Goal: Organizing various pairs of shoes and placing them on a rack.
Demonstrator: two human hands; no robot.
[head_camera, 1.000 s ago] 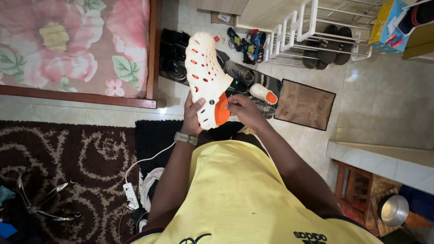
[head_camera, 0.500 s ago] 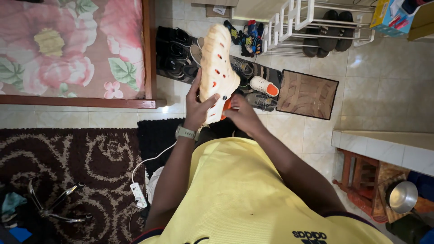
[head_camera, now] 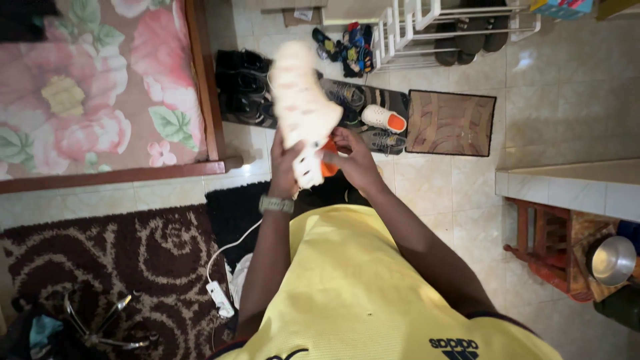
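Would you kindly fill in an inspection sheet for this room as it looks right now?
Surface: pale tiled floor, with a brown patterned rug and a small brown mat.
Job's things: cream clog, blurred, with an orange heel strap, held up in front of the person.
Clutter: dark shoes by the bed, sneakers, a white shoe with an orange heel, a metal bowl.
Hands: left hand grips the clog's heel end; right hand is at the strap.
Cables: white power strip and cord on the rug.
Surroundings: bed with floral cover, white shoe rack, tiled ledge, red wooden stool.
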